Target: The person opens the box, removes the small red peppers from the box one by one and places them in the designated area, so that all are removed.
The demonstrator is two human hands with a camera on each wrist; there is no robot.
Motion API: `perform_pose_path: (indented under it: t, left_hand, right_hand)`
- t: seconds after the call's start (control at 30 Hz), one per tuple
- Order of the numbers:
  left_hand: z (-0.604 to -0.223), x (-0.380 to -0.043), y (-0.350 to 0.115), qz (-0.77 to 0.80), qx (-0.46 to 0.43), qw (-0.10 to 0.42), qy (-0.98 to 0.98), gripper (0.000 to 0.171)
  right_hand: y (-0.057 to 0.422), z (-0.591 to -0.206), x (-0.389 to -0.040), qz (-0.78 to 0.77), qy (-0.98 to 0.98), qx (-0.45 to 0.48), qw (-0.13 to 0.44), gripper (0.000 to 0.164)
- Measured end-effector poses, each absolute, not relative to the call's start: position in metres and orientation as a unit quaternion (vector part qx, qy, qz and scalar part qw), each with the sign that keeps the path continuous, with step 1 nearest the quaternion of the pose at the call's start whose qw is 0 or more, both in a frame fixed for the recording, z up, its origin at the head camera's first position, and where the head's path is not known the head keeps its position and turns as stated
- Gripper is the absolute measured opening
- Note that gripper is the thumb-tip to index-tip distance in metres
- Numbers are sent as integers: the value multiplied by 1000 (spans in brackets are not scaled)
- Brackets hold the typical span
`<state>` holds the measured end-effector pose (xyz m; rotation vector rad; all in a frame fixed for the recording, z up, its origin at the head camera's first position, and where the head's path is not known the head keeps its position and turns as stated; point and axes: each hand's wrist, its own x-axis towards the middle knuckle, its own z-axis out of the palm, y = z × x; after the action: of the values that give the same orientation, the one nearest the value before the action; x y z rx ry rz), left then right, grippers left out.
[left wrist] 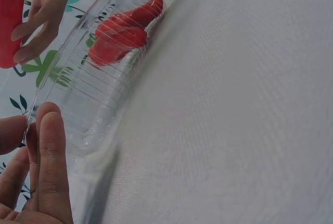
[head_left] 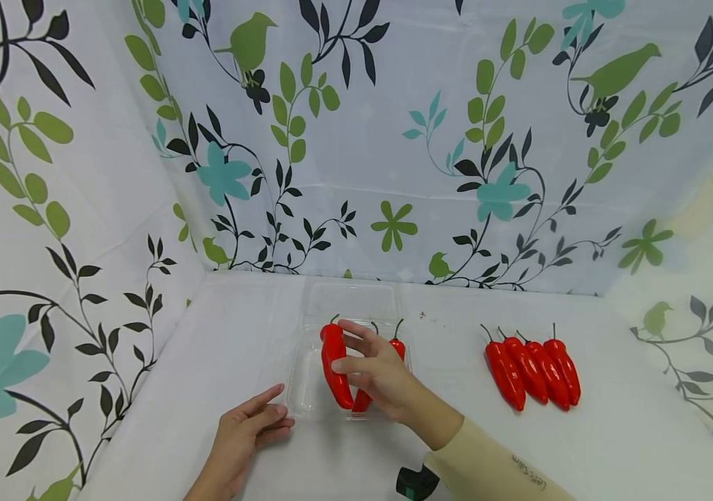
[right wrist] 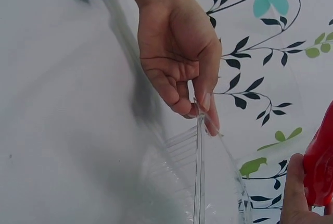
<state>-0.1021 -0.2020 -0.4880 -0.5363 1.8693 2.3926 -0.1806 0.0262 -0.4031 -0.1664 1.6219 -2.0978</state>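
A clear plastic clamshell box (head_left: 298,390) lies on the white table with its lid (head_left: 351,298) folded back. My left hand (head_left: 246,433) pinches the near left corner of its rim between thumb and fingers, as the right wrist view shows. Over the box, my right hand (head_left: 386,377) grips a red chili pepper (head_left: 334,362) by its side, stem pointing away from me. Two more red peppers (left wrist: 120,41) lie inside the box, seen through its ribbed wall; in the head view the right hand partly covers them.
To the right, several red peppers (head_left: 534,369) lie side by side on the white tabletop (head_left: 456,445), stems toward the back. Patterned cloth (head_left: 356,174) with leaves and birds hangs behind and at both sides.
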Motion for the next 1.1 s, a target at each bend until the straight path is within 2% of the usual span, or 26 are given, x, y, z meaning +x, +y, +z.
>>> perform_pose_path:
  t: [0.37,0.87,1.1]
  left_hand:
    - [-488,-102,-204,786,-169,36,594,50]
    - [-488,-102,-205,786,-164,39,594,51]
    - [-488,-102,-204,785,-165,37,597,50]
  right_hand:
    - [48,-398,-183,-767,593,-67,235,76]
    - [96,-392,-179,-736,651,-88,161,81]
    - [121,-396,-171,-725,671,-67,143,82]
